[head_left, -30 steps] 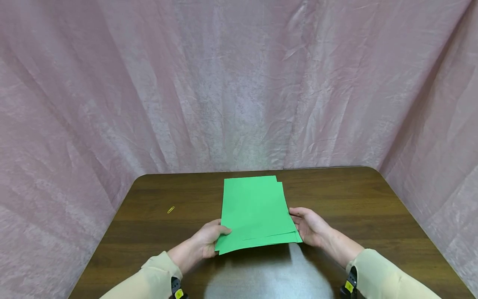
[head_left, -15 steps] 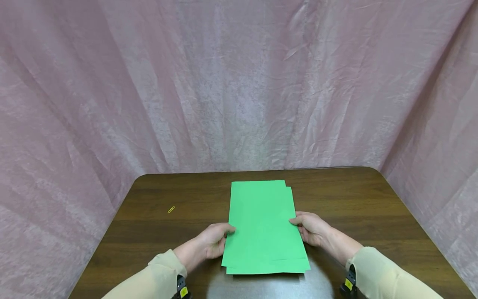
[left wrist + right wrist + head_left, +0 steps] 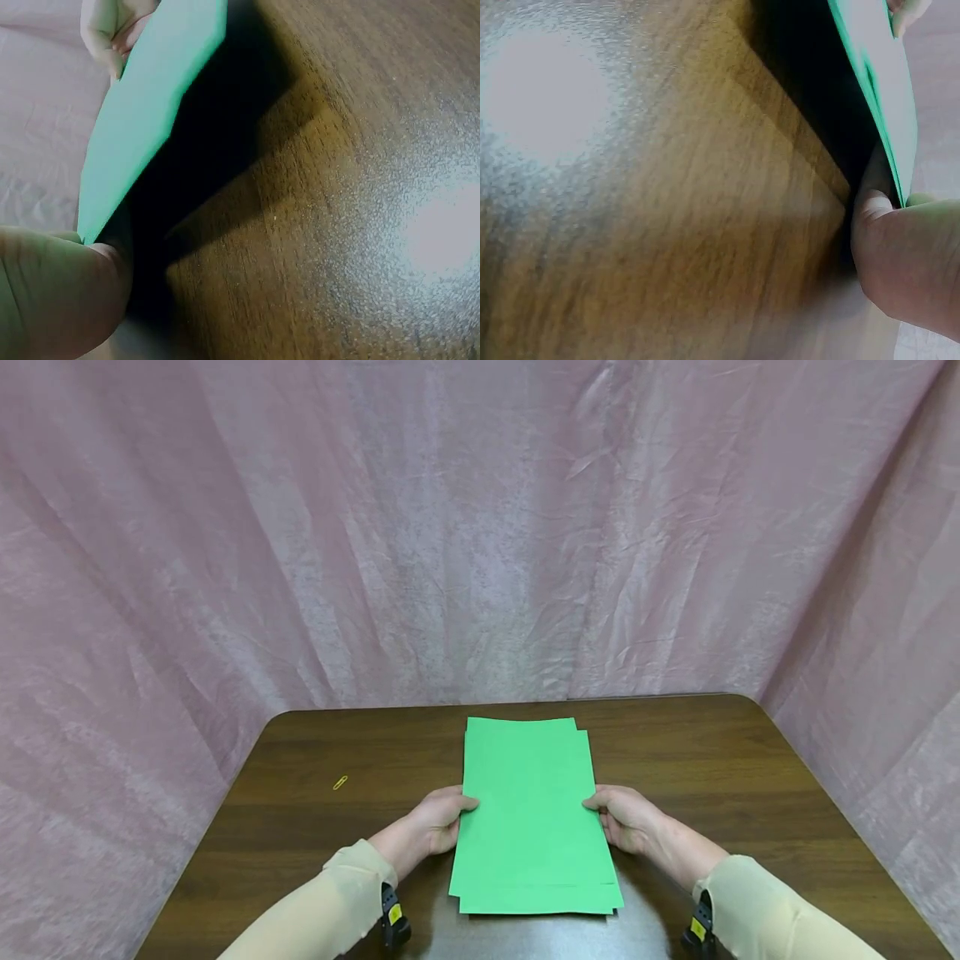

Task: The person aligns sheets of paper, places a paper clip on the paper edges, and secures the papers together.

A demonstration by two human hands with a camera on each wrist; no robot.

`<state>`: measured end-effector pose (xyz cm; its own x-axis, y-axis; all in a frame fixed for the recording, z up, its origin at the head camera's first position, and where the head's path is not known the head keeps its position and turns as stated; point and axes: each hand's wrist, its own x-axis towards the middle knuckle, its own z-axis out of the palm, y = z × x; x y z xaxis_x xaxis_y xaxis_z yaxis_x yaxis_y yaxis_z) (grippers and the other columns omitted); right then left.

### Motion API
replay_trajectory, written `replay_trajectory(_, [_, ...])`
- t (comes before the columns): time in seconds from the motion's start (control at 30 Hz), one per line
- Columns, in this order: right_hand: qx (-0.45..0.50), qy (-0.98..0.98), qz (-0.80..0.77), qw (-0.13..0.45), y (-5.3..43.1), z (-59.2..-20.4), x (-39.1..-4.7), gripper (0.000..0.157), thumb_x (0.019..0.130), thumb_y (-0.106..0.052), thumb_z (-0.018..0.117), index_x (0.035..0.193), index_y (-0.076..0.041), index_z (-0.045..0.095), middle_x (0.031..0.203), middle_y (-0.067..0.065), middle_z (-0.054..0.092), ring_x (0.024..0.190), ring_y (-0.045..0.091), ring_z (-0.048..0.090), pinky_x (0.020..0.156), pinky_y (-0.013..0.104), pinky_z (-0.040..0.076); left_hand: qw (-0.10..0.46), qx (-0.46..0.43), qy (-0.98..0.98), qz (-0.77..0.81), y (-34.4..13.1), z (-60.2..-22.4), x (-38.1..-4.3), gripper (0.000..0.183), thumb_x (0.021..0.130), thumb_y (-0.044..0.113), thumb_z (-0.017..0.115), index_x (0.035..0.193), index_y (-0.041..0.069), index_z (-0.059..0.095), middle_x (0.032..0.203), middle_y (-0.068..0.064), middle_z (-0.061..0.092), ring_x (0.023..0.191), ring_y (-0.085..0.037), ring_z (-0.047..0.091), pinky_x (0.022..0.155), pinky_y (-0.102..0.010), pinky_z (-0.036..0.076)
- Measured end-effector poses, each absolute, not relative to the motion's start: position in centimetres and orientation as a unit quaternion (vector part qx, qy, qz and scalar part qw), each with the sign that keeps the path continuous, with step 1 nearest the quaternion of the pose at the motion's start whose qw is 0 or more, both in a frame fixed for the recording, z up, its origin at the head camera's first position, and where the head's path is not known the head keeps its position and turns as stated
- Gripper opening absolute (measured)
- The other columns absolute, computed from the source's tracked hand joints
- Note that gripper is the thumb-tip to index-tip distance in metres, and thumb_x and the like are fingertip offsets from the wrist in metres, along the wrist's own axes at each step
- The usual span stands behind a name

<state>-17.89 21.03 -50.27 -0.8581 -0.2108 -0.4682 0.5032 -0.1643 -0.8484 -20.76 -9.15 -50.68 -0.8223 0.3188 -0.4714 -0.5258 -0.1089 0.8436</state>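
Observation:
Several green paper sheets (image 3: 528, 818) are held in a slightly uneven stack, their edges offset at the far and near ends. My left hand (image 3: 437, 820) pinches the left edge, thumb on top and fingers beneath. On the opposite edge my right hand (image 3: 628, 820) pinches the sheets in the same way. Both wrist views show the paper (image 3: 142, 120) raised above the wooden table, casting a dark shadow under it. In the right wrist view, the sheets' edges (image 3: 870, 90) lie close together, with my right hand (image 3: 915, 255) at the near side.
A yellow paper clip (image 3: 341, 782) lies on the brown wooden table (image 3: 300, 835), left of the paper. Pink curtains (image 3: 480, 543) hang behind the table and along the right side. Glare shows on the tabletop near the front.
The sheets have shifted right and toward me and straightened. My right hand has closed from loose fingers to a pinch on their edge. My left hand has moved farther up the left edge.

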Motion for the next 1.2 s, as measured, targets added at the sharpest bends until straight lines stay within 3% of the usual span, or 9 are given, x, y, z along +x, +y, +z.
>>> replay_trajectory(0.27, [0.113, 0.610, -0.752, 0.224, 21.1, -49.5, -18.9, 0.039, 0.103, 0.002, 0.043, 0.141, 0.012, 0.039, 0.112, 0.011, 0.063, 0.096, 0.018, 0.067, 0.085, 0.035, 0.057, 0.245, -0.068, 0.638, 0.727, -9.2, -49.7, -21.2, 0.045, 0.106, 0.002, 0.048, 0.149, -0.009, 0.040, 0.133, -0.021, 0.058, 0.107, -0.023, 0.066, 0.089, -0.037, 0.057])
replay_trajectory(0.47, [0.079, 0.622, -0.749, 0.213, 21.0, -47.8, -19.6, 0.048, 0.109, -0.006, 0.043, 0.151, 0.012, 0.030, 0.119, 0.009, 0.064, 0.102, 0.015, 0.067, 0.089, 0.032, 0.056, 0.224, -0.029, 0.665, 0.711, -9.4, -48.5, -21.8, 0.046, 0.109, 0.007, 0.045, 0.152, -0.006, 0.037, 0.134, -0.022, 0.056, 0.108, -0.026, 0.065, 0.089, -0.041, 0.057])
replay_trajectory(0.67, [0.071, 0.649, -0.736, 0.179, 20.9, -46.7, -20.3, 0.049, 0.108, -0.006, 0.048, 0.152, 0.011, 0.034, 0.111, 0.005, 0.072, 0.096, 0.011, 0.070, 0.081, 0.026, 0.056, 0.189, 0.002, 0.688, 0.701, -9.4, -47.5, -22.2, 0.046, 0.109, 0.009, 0.045, 0.153, -0.005, 0.038, 0.133, -0.021, 0.060, 0.107, -0.026, 0.067, 0.088, -0.041, 0.057])
replay_trajectory(0.93, [0.045, 0.688, -0.713, 0.126, 21.1, -45.0, -20.5, 0.047, 0.107, -0.008, 0.050, 0.151, 0.007, 0.040, 0.131, 0.013, 0.064, 0.103, 0.014, 0.068, 0.090, 0.034, 0.055, 0.181, 0.031, 0.681, 0.709, -9.2, -45.9, -22.9, 0.042, 0.109, 0.009, 0.047, 0.149, -0.003, 0.044, 0.130, -0.019, 0.064, 0.108, -0.026, 0.069, 0.089, -0.041, 0.058])
replay_trajectory(1.2, [0.003, 0.709, -0.699, 0.090, 21.8, -43.9, -20.8, 0.044, 0.107, -0.010, 0.052, 0.148, 0.004, 0.047, 0.119, 0.002, 0.072, 0.102, 0.011, 0.068, 0.095, 0.035, 0.052, 0.162, 0.056, 0.684, 0.709, -9.3, -44.5, -23.5, 0.037, 0.108, 0.009, 0.050, 0.144, 0.001, 0.052, 0.123, -0.015, 0.070, 0.107, -0.023, 0.070, 0.090, -0.039, 0.057])
